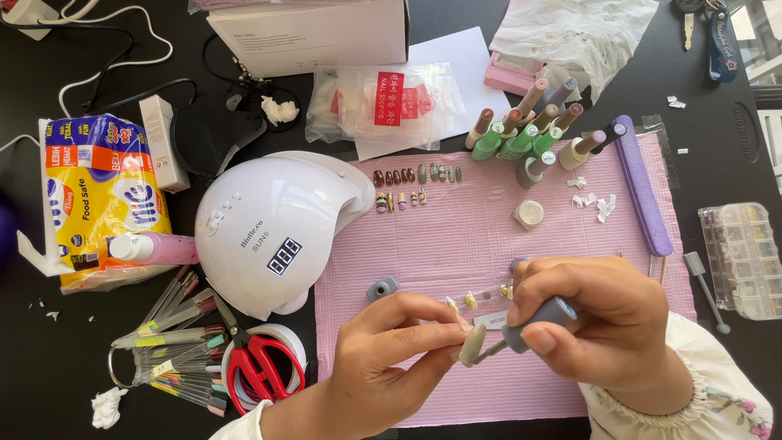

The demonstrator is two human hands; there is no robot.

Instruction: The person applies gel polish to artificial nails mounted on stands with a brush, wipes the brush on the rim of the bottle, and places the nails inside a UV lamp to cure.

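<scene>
Fake nail tip [472,345], pale beige-ish, is pinched between the thumb and fingertips of the left hand [391,358], right over the near edge of the pink ribbed mat [489,236]. The right hand [607,326] has its fingers closed around a grey polish brush cap [538,322], and the thin brush stem points down-left so the tip touches the nail.

The surface is a black table [49,358], and it's pretty crowded, honestly. The mat takes up the middle, with a row of small painted nail tips [415,174] near its far edge and a bunch of polish bottles [529,130] clustered at the far right corner, some with green bodies. A long purple nail file [643,187] lies along the right edge of the mat. Just left of the mat sits a white dome-shaped nail lamp [277,228] with a little digital display. In front of that lie red-handled scissors [261,367] on a white round thing, and next to them a fan of colour swatch sticks [175,350] on a ring. Far left is a yellow and blue tissue pack [102,195]. A clear compartment box [745,261] sits at the right, a white cardboard box [314,33] at the back. Daylight's coming in at the top right corner.
</scene>
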